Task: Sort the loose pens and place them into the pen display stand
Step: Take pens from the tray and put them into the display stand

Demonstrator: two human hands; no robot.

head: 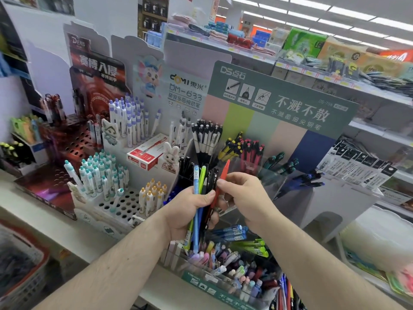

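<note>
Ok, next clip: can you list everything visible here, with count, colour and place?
bundle of loose plastic pens: several, blue, green, black, held upright at centre.
red plastic pen: one, red, right edge of the bundle.
green cardboard pen display stand: one, green header, behind the hands, pens in pockets.
white cartoon pen display: one, white with holes, left, teal, purple and yellow capped pens.
red and white pen box: one, lying on the white display.
clear tray of pastel pens: one, bottom centre.
red plastic basket: one, lower left.
left hand: grips the bundle.
right hand: fingers pinch the red pen.
</note>
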